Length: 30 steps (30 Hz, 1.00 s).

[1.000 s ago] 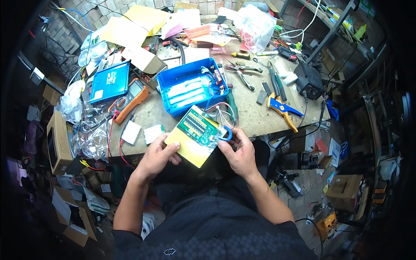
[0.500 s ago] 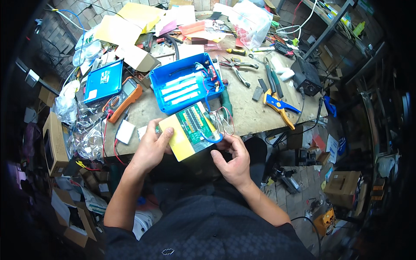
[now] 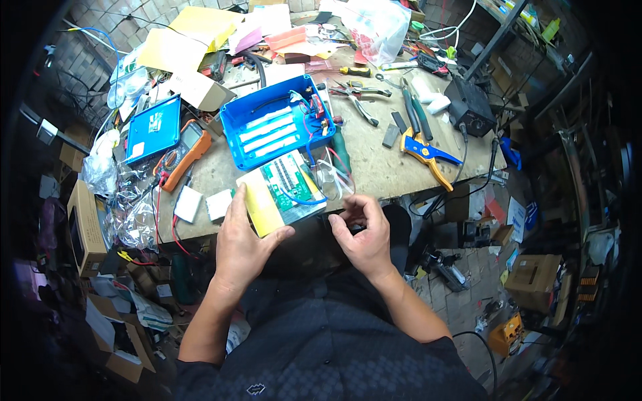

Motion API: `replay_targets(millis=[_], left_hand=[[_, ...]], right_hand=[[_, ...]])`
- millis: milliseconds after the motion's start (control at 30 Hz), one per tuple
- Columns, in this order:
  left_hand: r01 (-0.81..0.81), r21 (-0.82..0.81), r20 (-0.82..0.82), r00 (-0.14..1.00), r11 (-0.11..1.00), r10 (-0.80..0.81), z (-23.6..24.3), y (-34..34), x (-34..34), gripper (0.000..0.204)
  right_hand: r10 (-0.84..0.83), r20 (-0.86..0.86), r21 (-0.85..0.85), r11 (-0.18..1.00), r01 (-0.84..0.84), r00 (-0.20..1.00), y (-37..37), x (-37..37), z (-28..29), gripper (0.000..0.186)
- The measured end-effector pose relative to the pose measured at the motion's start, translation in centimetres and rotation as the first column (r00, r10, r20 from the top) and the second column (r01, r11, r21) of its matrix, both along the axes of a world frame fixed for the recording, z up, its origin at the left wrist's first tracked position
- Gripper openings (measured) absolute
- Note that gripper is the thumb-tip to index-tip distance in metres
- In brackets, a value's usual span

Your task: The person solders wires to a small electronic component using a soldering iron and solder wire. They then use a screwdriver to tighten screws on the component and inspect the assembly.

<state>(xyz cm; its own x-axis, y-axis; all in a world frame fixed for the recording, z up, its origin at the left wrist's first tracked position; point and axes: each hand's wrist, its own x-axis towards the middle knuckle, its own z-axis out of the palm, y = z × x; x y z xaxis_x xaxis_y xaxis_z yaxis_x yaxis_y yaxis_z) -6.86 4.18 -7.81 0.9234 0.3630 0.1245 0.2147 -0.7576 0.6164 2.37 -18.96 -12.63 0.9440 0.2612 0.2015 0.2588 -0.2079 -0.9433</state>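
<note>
A block-shaped battery pack (image 3: pixel 262 206), wrapped in yellow with a green circuit board (image 3: pixel 289 182) on top, rests at the table's near edge. My left hand (image 3: pixel 244 247) holds its left side, the thumb reaching along the near corner. A blue wire (image 3: pixel 304 200) loops over the board's right end. Thin white and red wires (image 3: pixel 338 174) stick out beyond it. My right hand (image 3: pixel 366 234) is just right of the pack, loosely curled with a gap between thumb and forefinger and nothing visible in it. Behind the pack stands an open blue case (image 3: pixel 234 144) with white strips and wiring inside.
Left of the case lie its blue lid (image 3: pixel 144 142) and an orange multimeter (image 3: pixel 187 157). On the right are pliers (image 3: pixel 361 103), wire strippers (image 3: pixel 428 157) and a black box-shaped device (image 3: pixel 471 107). Papers and a plastic bag (image 3: pixel 378 30) crowd the back.
The pack has been lowered and tilted back toward the blue case. My left thumb has slid off its top to the near corner. My right hand has come away from the wires.
</note>
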Motion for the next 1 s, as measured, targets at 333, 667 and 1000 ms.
replay_targets(millis=[333, 667, 1000], left_hand=[[0.014, -0.056, -0.041, 0.999, 0.998, -0.016, 0.3, 0.1, -0.3, 0.112], [0.015, -0.036, -0.028, 0.999, 0.999, -0.016, 0.1, 0.2, -0.7, 0.107], [-0.021, 0.136, 0.172, 0.985, 0.991, -0.003, 0.6, -0.1, -1.8, 0.085]], right_hand=[[-0.109, 0.099, 0.028, 0.994, 0.107, 0.989, 0.9, 3.3, 1.3, 0.067], [-0.078, 0.216, -0.218, 0.968, 0.126, 0.973, -0.2, 7.2, 3.0, 0.024], [0.156, -0.067, 0.058, 0.987, -0.152, 0.986, -4.6, 2.3, 1.5, 0.022]])
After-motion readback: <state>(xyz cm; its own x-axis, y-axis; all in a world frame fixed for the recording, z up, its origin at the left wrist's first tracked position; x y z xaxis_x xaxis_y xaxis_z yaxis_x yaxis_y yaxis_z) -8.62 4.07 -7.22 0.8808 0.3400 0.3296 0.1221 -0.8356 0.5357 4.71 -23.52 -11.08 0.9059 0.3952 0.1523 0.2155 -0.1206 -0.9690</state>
